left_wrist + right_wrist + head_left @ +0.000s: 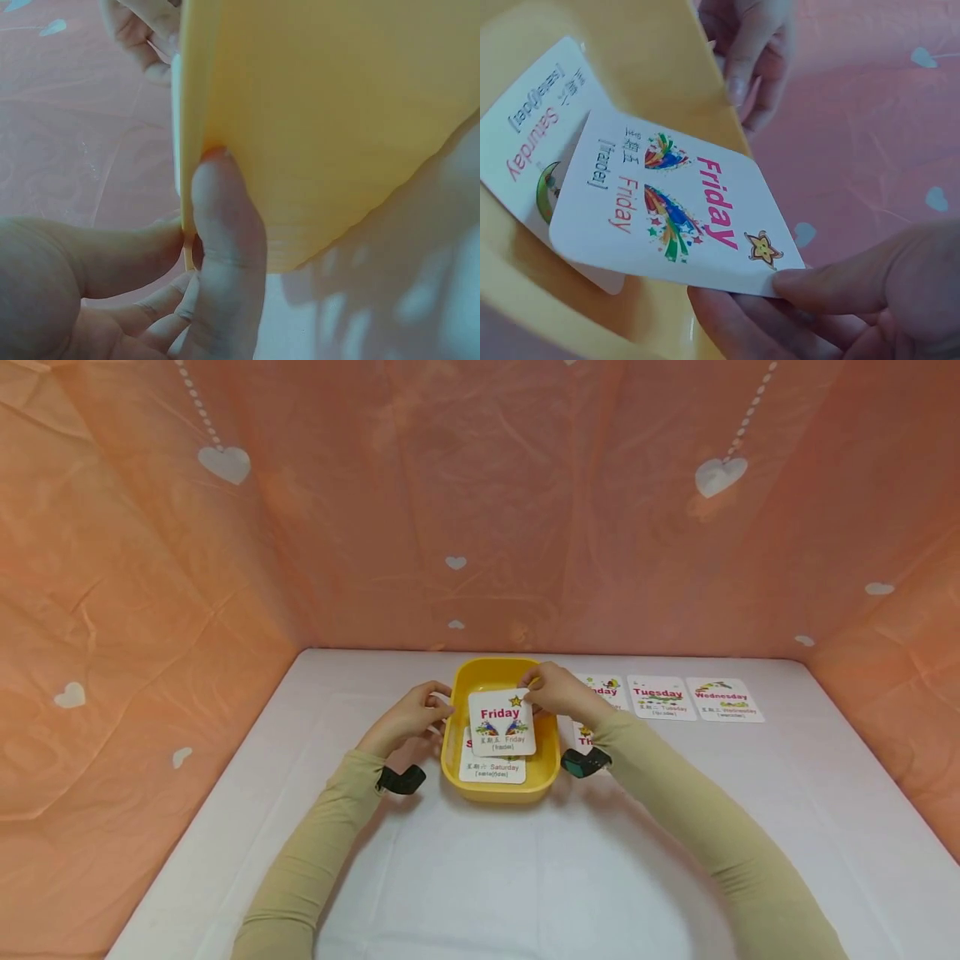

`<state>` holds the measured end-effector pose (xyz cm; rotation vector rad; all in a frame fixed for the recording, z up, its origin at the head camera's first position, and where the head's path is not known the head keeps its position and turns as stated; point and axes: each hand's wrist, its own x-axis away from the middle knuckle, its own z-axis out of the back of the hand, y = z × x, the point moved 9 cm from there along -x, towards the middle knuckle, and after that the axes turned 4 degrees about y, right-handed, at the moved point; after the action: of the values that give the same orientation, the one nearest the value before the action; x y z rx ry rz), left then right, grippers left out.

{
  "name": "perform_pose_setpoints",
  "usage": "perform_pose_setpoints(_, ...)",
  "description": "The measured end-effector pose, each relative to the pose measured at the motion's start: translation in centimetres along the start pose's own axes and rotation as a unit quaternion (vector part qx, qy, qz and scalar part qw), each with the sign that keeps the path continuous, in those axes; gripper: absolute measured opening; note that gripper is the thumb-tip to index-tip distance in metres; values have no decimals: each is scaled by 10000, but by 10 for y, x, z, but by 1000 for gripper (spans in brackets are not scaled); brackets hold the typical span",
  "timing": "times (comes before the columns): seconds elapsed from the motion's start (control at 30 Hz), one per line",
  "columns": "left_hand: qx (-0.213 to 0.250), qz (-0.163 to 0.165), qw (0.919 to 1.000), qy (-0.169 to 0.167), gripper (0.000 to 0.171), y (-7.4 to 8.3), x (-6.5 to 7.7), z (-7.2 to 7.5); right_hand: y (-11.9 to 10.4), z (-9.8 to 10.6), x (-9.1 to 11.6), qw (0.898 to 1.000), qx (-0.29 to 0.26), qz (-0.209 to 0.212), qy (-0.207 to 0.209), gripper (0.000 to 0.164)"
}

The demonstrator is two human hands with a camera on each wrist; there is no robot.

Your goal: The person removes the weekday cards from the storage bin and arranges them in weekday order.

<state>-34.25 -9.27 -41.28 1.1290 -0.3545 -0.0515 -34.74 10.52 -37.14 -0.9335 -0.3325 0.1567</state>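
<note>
A yellow plastic basket (468,792) stands on the table in the head view. My left hand (408,718) pinches its left rim between thumb and fingers, as the left wrist view shows with the thumb (142,259) on one side of the wall. My right hand (558,692) pinches the Friday card (501,737) by its upper right corner, holding it tilted above the basket. Beneath it the Saturday card (491,770) lies inside the basket, partly covered. In the right wrist view the Friday card (679,202) overlaps the Saturday card (536,142).
Right of the basket, the Tuesday card (662,700) and Wednesday card (724,702) lie in a row with a card ending in "day" (606,691). A card starting "Th" (582,739) lies below, partly behind the right arm. A pink curtain (480,527) rises behind the white table (480,877).
</note>
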Motion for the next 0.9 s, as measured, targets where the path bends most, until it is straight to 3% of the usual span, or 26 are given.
perform_pose_setpoints(0.47,-13,-45,10000,-41,35,1,1,-1,9,33,20,9927,-1179,98,237,33)
perform_pose_setpoints(0.9,-2,-80,9999,-68,34,5,1,-3,36,79,52,9911,-1140,160,662,32)
